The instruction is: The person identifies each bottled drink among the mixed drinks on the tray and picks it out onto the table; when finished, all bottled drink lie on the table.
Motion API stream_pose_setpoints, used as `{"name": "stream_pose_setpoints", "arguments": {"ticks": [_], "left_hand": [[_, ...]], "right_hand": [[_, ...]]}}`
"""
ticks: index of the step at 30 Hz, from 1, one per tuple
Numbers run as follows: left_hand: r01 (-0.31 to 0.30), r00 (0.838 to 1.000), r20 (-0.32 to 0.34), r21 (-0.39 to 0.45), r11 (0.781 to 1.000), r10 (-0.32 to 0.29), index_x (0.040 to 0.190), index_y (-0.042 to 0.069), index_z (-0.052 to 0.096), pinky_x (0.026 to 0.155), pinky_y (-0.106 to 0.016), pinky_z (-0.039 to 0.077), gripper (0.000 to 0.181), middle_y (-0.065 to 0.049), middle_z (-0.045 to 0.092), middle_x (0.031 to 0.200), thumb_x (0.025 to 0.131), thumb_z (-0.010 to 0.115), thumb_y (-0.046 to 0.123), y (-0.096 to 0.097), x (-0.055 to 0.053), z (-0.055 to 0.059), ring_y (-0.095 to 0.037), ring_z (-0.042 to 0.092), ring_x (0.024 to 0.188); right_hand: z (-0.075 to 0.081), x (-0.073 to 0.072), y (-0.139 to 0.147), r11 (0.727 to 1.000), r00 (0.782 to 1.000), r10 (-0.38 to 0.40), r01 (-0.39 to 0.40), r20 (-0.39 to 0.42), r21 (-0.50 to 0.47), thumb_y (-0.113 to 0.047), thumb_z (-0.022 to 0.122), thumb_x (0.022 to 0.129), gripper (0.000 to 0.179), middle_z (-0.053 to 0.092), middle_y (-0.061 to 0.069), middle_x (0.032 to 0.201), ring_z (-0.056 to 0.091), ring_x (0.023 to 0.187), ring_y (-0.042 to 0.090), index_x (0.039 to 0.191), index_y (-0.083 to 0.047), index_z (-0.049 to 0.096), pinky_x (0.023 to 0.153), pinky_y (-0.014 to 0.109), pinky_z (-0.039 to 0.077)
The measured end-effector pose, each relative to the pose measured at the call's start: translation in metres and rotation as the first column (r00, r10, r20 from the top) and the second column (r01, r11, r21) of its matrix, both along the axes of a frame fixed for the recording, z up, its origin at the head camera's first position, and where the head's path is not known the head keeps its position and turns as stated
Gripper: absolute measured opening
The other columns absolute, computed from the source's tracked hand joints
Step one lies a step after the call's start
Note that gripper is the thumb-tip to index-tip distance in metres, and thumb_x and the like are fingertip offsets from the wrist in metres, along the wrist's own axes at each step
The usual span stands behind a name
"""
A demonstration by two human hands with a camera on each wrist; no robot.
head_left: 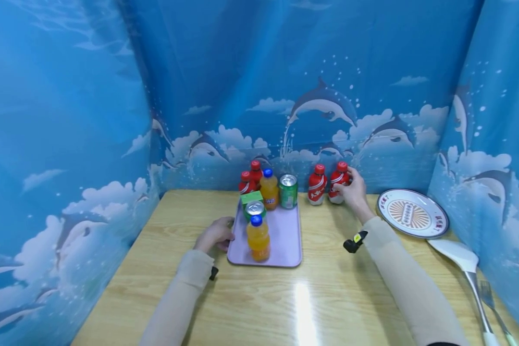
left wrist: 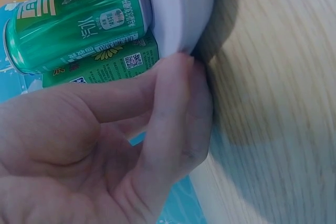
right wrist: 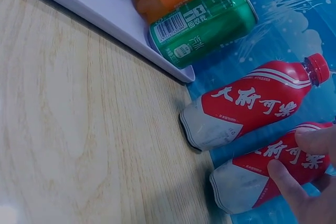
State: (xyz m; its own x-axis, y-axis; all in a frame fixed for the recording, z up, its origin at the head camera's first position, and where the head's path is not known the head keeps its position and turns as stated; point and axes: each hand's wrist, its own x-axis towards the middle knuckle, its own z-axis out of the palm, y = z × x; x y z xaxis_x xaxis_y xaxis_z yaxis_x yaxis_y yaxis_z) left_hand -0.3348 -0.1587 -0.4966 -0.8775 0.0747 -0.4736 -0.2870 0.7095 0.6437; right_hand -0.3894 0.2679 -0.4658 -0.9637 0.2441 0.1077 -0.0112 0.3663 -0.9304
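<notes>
My left hand (head_left: 216, 234) is at the left edge of a pale purple tray (head_left: 285, 245), and its thumb and fingertips pinch the rim in the left wrist view. On the tray stand two orange soda bottles with blue caps, the nearer one (head_left: 258, 242) in front, two green cans, one (head_left: 289, 192) at the back right, a green carton (head_left: 252, 196) and two red-capped cola bottles at the back left. Right of the tray, my right hand (head_left: 354, 193) grips a red-labelled cola bottle (right wrist: 244, 184), upright on the table. A matching cola bottle (right wrist: 247, 106) stands just left of it.
A white plate with a printed rim (head_left: 387, 202) lies at the back right. In front of it are a white-headed spatula (head_left: 458, 253) and a fork (head_left: 488, 298). A blue dolphin-print curtain (head_left: 242, 96) hangs behind the wooden table (head_left: 328, 298) and along both sides.
</notes>
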Motion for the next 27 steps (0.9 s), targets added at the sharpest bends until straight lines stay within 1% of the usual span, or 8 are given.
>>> {"name": "stream_pose_setpoints", "arguments": {"ticks": [3, 7, 10, 14, 19, 22, 25, 27], "left_hand": [[0.002, 1.000, -0.002, -0.001, 1.000, -0.002, 0.163, 0.012, 0.038, 0.058, -0.031, 0.066, 0.074, -0.026, 0.067, 0.119, 0.096, 0.063, -0.005, 0.001, 0.000, 0.000, -0.023, 0.069, 0.072], [0.001, 1.000, 0.000, 0.002, 1.000, -0.001, 0.163, 0.012, 0.038, 0.059, -0.031, 0.067, 0.074, -0.026, 0.067, 0.119, 0.095, 0.063, -0.006, 0.002, 0.001, 0.000, -0.023, 0.070, 0.070], [0.000, 1.000, 0.001, 0.003, 1.000, 0.000, 0.163, 0.012, 0.038, 0.060, -0.032, 0.067, 0.073, -0.026, 0.067, 0.119, 0.096, 0.062, -0.005, 0.002, 0.001, 0.001, -0.023, 0.070, 0.072], [0.005, 1.000, -0.005, 0.001, 1.000, -0.005, 0.163, 0.011, 0.038, 0.060, -0.032, 0.067, 0.072, -0.026, 0.066, 0.121, 0.097, 0.063, -0.005, 0.002, 0.001, 0.002, -0.024, 0.070, 0.073], [0.022, 0.999, -0.049, 0.006, 1.000, -0.022, 0.161, 0.007, 0.040, 0.058, -0.032, 0.067, 0.073, -0.030, 0.065, 0.125, 0.093, 0.063, -0.008, 0.001, 0.002, 0.001, -0.024, 0.071, 0.071], [0.029, 0.997, -0.067, 0.005, 1.000, -0.029, 0.160, 0.005, 0.041, 0.057, -0.032, 0.067, 0.072, -0.031, 0.064, 0.128, 0.092, 0.063, -0.008, 0.000, 0.003, -0.001, -0.024, 0.071, 0.072], [0.020, 0.998, -0.060, 0.011, 1.000, -0.019, 0.160, 0.005, 0.040, 0.059, -0.031, 0.067, 0.072, -0.030, 0.063, 0.130, 0.093, 0.063, -0.007, -0.001, 0.005, -0.002, -0.023, 0.070, 0.074], [0.014, 0.999, -0.053, 0.020, 1.000, -0.013, 0.160, 0.004, 0.040, 0.060, -0.032, 0.067, 0.071, -0.030, 0.064, 0.128, 0.093, 0.063, -0.007, -0.002, 0.006, 0.000, -0.023, 0.071, 0.074]], "right_hand": [[0.000, 0.001, 0.001, 1.000, 1.000, 0.003, -0.003, 0.009, -0.001, 0.003, 0.068, 0.097, 0.075, 0.046, 0.026, 0.160, 0.060, 0.127, 0.040, 0.163, -0.009, 0.035, 0.090, 0.039, 0.068], [0.001, 0.002, 0.002, 0.999, 1.000, 0.000, -0.001, 0.024, 0.042, 0.002, 0.067, 0.098, 0.074, 0.045, 0.027, 0.160, 0.056, 0.135, 0.043, 0.163, -0.008, 0.033, 0.086, 0.030, 0.068], [0.002, 0.004, 0.003, 0.996, 1.000, 0.002, -0.004, 0.024, 0.093, 0.000, 0.066, 0.099, 0.074, 0.044, 0.027, 0.161, 0.053, 0.141, 0.044, 0.164, -0.006, 0.032, 0.095, 0.038, 0.066], [0.001, 0.005, 0.006, 0.984, 0.999, 0.030, -0.032, 0.016, 0.178, -0.005, 0.065, 0.101, 0.073, 0.044, 0.030, 0.160, 0.049, 0.144, 0.047, 0.164, -0.005, 0.028, 0.114, 0.057, 0.053], [-0.004, 0.006, 0.014, 0.947, 0.994, 0.092, -0.104, 0.054, 0.302, -0.017, 0.059, 0.106, 0.077, 0.041, 0.030, 0.162, 0.041, 0.150, 0.050, 0.169, -0.013, 0.015, 0.126, 0.065, 0.037], [-0.005, 0.008, 0.016, 0.932, 0.992, 0.107, -0.126, 0.072, 0.339, -0.023, 0.057, 0.108, 0.082, 0.029, 0.029, 0.169, 0.030, 0.156, 0.051, 0.170, -0.014, 0.005, 0.129, 0.067, 0.028], [-0.003, 0.015, 0.013, 0.931, 0.997, 0.069, -0.078, 0.039, 0.356, -0.030, 0.055, 0.109, 0.083, 0.018, 0.027, 0.173, 0.021, 0.159, 0.051, 0.170, -0.014, 0.002, 0.130, 0.070, 0.023], [0.001, 0.022, 0.007, 0.932, 0.999, 0.033, -0.026, -0.014, 0.362, -0.034, 0.055, 0.109, 0.082, 0.015, 0.025, 0.175, 0.019, 0.160, 0.050, 0.171, -0.015, 0.004, 0.130, 0.071, 0.022]]}}
